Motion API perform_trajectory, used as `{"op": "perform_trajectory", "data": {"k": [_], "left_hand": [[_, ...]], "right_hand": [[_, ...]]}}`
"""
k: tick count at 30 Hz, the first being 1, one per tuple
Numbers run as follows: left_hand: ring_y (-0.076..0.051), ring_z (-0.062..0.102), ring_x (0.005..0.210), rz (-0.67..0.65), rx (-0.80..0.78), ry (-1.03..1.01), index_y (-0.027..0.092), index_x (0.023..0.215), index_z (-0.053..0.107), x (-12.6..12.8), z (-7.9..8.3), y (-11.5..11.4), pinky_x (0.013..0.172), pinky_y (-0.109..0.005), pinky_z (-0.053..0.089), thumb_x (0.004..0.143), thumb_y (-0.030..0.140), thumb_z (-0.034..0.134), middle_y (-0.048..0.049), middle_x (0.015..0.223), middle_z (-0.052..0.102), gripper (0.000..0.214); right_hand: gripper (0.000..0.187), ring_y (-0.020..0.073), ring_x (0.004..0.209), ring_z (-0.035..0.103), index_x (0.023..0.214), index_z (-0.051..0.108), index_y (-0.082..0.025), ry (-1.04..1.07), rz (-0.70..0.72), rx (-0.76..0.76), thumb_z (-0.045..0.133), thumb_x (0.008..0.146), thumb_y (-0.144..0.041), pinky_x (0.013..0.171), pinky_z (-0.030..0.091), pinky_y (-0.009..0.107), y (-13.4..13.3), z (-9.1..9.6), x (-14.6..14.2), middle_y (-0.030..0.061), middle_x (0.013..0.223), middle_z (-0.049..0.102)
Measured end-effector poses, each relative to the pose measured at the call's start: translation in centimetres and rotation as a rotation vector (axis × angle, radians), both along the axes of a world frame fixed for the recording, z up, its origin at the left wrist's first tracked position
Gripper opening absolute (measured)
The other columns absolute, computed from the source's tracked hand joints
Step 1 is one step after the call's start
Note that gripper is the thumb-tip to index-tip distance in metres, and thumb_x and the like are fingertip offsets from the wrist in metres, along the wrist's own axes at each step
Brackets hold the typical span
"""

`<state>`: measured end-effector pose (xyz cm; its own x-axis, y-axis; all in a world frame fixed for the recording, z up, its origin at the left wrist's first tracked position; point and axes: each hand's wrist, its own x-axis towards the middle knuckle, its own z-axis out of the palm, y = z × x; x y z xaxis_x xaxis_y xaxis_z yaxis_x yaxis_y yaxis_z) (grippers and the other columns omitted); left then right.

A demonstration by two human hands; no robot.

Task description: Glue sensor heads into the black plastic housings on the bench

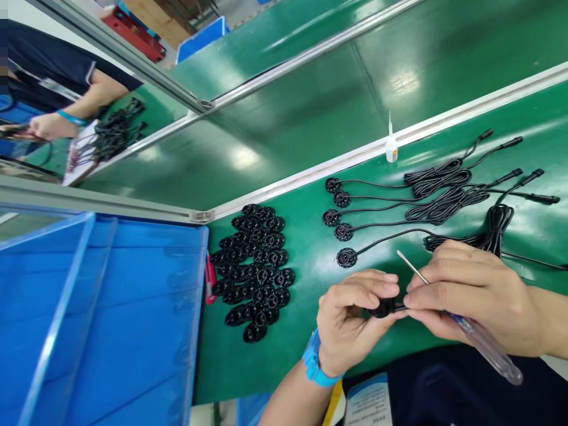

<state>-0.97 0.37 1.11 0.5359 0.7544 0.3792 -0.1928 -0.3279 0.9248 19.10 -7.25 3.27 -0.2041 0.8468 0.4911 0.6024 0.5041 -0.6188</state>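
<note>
My left hand (350,316), with a blue wrist strap (313,361), pinches a small round black part (384,307) between thumb and fingers. My right hand (470,296) pinches the cable end at that part and also holds a screwdriver (483,346) with a clear handle, its metal tip pointing up left. Just above my hands lie several finished black cables (444,195), each with a round head at the left end. A heap of loose black round parts (255,269) lies to the left on the green mat (310,331).
A small white glue bottle (391,148) stands at the mat's far edge. A blue plastic bin (102,319) fills the lower left. A red tool (209,278) lies beside the bin. Another person's arm (80,109) works with black cables at the upper left.
</note>
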Motion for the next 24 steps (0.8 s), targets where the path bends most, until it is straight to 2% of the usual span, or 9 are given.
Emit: {"op": "perform_trajectory", "data": {"k": [8,15,24], "left_hand": [[-0.019,0.08,0.088,0.029,0.022,0.043,0.025,0.095,0.057,-0.03,0.16,-0.18,0.085,-0.036,0.066,0.079,0.023,0.087,0.0013,0.091,0.081,0.034],[-0.02,0.081,0.086,0.038,0.036,0.034,0.028,0.094,0.058,-0.04,0.52,-0.4,0.082,-0.037,0.068,0.078,0.022,0.088,0.0034,0.093,0.083,0.035],[-0.02,0.082,0.087,-0.004,0.1,0.052,0.029,0.097,0.06,-0.28,0.47,-0.36,0.084,-0.038,0.069,0.076,0.016,0.088,0.0042,0.1,0.084,0.038]], "right_hand": [[0.012,0.014,0.074,0.064,0.095,0.064,-0.018,0.015,-0.007,0.006,0.07,0.088,-0.011,0.068,0.048,0.033,0.02,0.34,-0.14,0.0022,0.085,0.072],[0.01,0.0137,0.074,0.066,0.096,0.067,-0.019,0.031,0.001,-0.014,0.068,0.089,-0.013,0.069,0.051,0.033,0.06,0.57,-0.29,0.001,0.084,0.072],[0.014,0.0124,0.072,0.066,0.097,0.066,-0.017,0.059,0.025,-0.032,0.065,0.088,-0.006,0.071,0.052,0.032,-0.05,0.59,-0.54,0.0014,0.083,0.072]]}}
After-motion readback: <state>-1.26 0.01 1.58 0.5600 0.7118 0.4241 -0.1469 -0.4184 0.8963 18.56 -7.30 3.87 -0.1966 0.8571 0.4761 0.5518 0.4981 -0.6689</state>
